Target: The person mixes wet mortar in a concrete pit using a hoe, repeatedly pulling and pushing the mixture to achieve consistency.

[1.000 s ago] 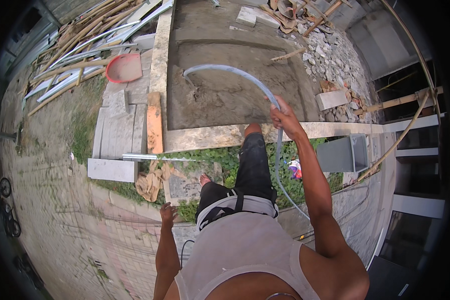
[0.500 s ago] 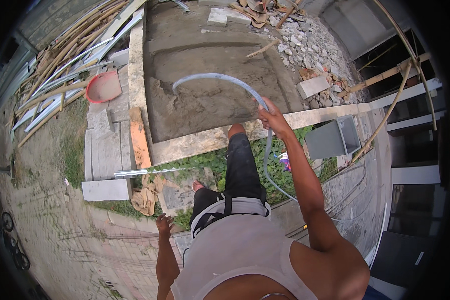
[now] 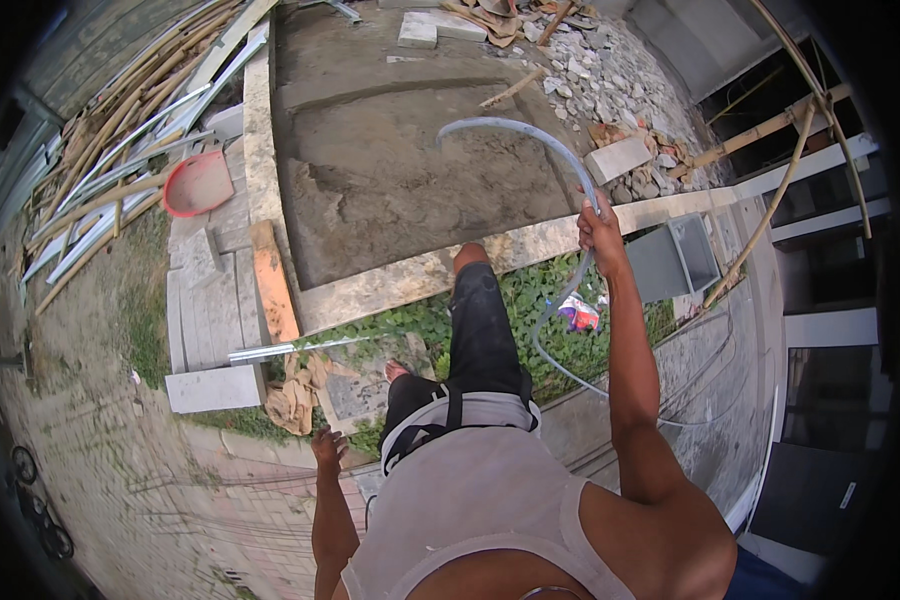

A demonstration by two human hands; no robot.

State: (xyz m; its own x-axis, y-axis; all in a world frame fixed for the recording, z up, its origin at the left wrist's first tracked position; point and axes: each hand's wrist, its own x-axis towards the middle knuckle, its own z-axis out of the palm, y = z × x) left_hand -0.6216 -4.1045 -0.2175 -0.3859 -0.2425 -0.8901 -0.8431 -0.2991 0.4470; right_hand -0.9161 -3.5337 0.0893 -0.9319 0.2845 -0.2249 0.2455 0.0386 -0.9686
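A pale blue-grey hose (image 3: 542, 134) arches from my right hand (image 3: 599, 236), which is wrapped round it above the front wall ledge. Its free end curves down over the wet grey mortar or sand (image 3: 390, 190) inside the low-walled bed; whether water runs from it is hard to make out. Below my grip the hose loops past the green plants and trails to the right behind my forearm. My left hand (image 3: 329, 449) hangs at my side, fingers apart and holding nothing. One foot rests on the wall ledge (image 3: 370, 287), the other on a slab lower down.
Left of the bed lie a red-rimmed scoop (image 3: 198, 185), an orange-faced block (image 3: 275, 280), pale blocks (image 3: 215, 388) and piled bamboo poles (image 3: 120, 150). Broken rubble (image 3: 610, 95) fills the far right. A grey bin (image 3: 675, 258) stands beyond my right forearm.
My right hand has swung to the right with the hose, and its free end has moved right over the bed. My left hand stays at my side.
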